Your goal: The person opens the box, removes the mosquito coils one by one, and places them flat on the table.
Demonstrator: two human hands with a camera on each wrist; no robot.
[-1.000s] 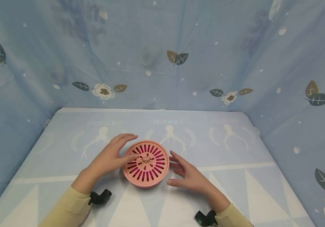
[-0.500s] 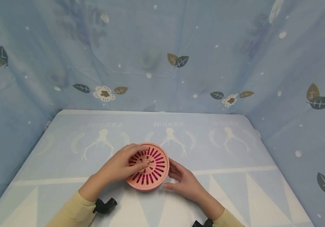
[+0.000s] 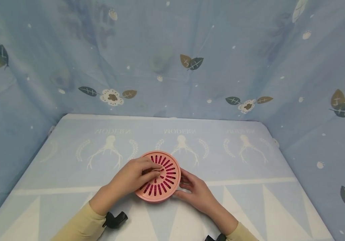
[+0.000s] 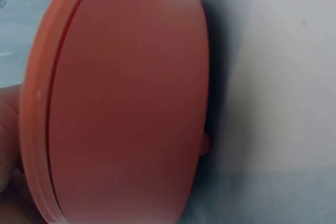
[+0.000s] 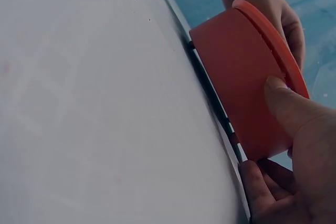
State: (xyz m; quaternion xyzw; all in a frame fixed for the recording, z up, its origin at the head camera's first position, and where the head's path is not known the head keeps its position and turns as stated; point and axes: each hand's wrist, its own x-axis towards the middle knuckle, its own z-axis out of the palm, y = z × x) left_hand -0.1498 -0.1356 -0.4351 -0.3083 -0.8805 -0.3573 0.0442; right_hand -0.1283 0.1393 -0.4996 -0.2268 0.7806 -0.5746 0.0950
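A round pink box (image 4: 131,98) stands on the table on small feet. Its lid (image 3: 167,182) has slots in a ring, magenta showing through, and lies seated on the base. My left hand (image 3: 136,175) reaches over the lid from the left, thumb and fingertips pinching the small loop handle at its centre, which they hide. From the right, my right hand (image 3: 198,194) holds the base by its side. In the right wrist view its thumb (image 5: 294,106) presses the wall just below the lid's rim, with the other fingers curled low against the box.
A pale blue and white patterned cloth (image 3: 245,204) covers the table. Blue curtains (image 3: 160,43) with leaf prints hang behind it and at both sides. A black wrist device (image 3: 115,220) sticks out from the left sleeve.
My left hand has moved right from the lid's left edge to its centre, and its fingers have closed on the handle. My right hand has come in against the box's side.
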